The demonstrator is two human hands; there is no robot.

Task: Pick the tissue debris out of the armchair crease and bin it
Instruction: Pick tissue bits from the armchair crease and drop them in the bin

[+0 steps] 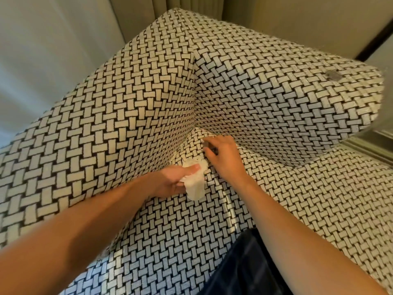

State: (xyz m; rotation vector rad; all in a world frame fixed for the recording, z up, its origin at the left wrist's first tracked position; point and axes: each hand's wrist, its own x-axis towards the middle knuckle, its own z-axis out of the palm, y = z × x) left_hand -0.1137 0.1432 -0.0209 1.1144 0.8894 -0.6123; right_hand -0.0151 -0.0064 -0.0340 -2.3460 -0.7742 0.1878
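The fingertips of your right hand are curled together at the armchair crease, probing where the panels meet; whether they pinch a scrap cannot be told. Your left hand clamps thumb and fingers on the tissue debris just beside the crease, probably so that further scraps can be added before disposal.

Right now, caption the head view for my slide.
The left hand holds a crumpled tissue wad while the right hand digs into the armchair crease.
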